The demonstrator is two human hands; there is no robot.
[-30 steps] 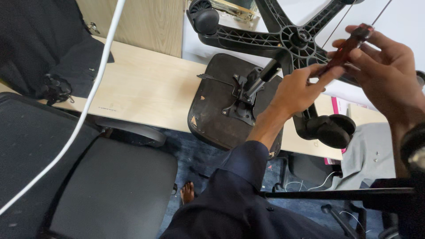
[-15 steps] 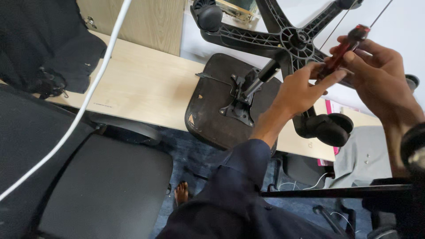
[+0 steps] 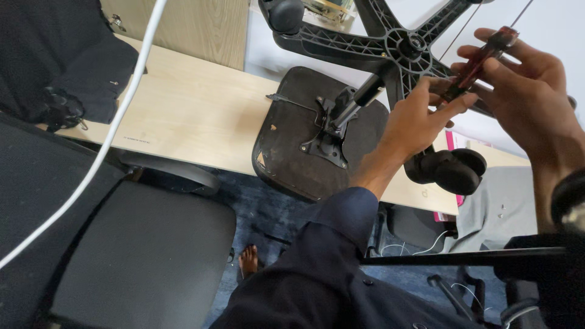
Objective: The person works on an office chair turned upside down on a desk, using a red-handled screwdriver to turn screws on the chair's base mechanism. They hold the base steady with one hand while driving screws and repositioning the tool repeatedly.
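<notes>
Both hands pinch a red-handled screwdriver (image 3: 478,61) in mid-air beside the upturned chair base (image 3: 390,45) on the desk (image 3: 195,116): left hand (image 3: 420,119) low, right hand (image 3: 527,91) high; loose fingertip grip risks dropping it.

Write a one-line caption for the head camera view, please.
Both hands, left hand and right hand, hold a dark red screwdriver above an upturned office chair on a wooden table.

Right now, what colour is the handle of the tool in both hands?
Dark translucent red with a black end, on the tool handle. Head view shows it best.
</notes>
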